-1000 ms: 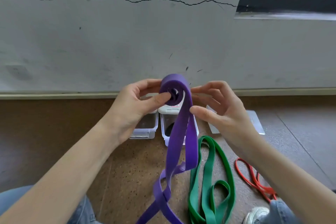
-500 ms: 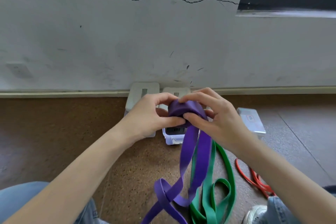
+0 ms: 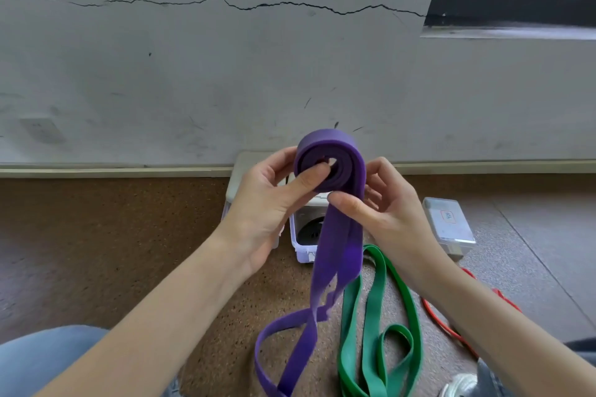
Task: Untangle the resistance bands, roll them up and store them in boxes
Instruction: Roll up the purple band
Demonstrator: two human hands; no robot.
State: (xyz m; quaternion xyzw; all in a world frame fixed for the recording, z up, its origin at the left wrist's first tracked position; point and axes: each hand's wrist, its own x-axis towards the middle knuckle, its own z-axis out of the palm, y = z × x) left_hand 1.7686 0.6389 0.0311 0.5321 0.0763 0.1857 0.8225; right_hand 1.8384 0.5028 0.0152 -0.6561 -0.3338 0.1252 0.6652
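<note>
I hold a partly rolled purple resistance band [image 3: 335, 164] up in front of me. My left hand [image 3: 267, 203] grips the coil, thumb pressed on its centre and fingers behind. My right hand [image 3: 383, 206] pinches the band just below the coil on the right side. The loose purple tail hangs down and loops on the floor. A green band [image 3: 377, 316] lies loose on the floor to the right. A red band [image 3: 442, 322] lies further right, partly hidden by my right forearm. An open clear box [image 3: 300, 245] holding something dark stands behind the purple tail.
A second clear box [image 3: 235, 184] sits mostly hidden behind my left hand. A clear lid [image 3: 448, 222] lies on the floor at right. The cracked grey wall is close ahead. A shoe [image 3: 458, 387] and my denim-clad knees are at the bottom edge.
The coil has been lifted from low over the boxes up to face height and turned side-on. The roll is thicker and the hanging tail shorter.
</note>
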